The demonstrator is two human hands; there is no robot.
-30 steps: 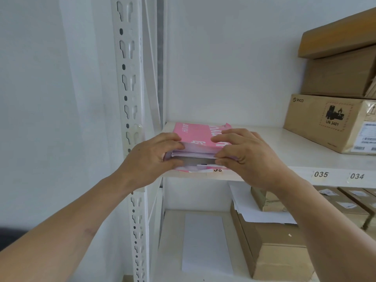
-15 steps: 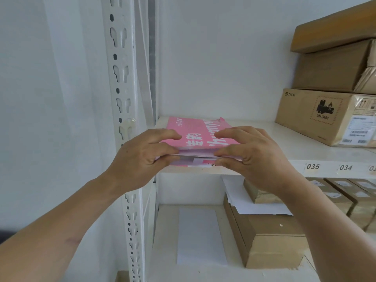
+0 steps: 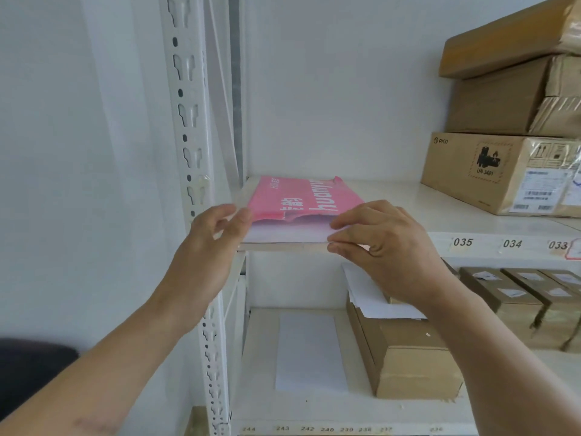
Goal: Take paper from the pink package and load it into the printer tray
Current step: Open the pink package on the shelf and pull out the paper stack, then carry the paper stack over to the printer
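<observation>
The right hand (image 3: pixel 386 247) pinches the front right corner of the white paper (image 3: pixel 284 236) between thumb and fingertips, at the torn open end of the pink package (image 3: pixel 301 198). The left hand (image 3: pixel 210 247) is at the front left corner of the same stack, fingers loosely spread and thumb touching the paper edge; it is open, not clamped on anything. The pink package lies flat on the upper shelf (image 3: pixel 408 215), at its left end, with its open end facing the person and the paper protruding from it to the shelf's front edge. Left of the pink package stands the white slotted upright (image 3: pixel 191 171) of the rack. To the right of the pink package, well apart on the same shelf, sits a brown PICO carton (image 3: pixel 490 171) with two more cartons stacked on it. Below the pink package, on the lower shelf, a loose white sheet (image 3: pixel 309 352) lies flat, and just beside it to the right is a brown box (image 3: pixel 412 357) with white sheets resting on its top.
</observation>
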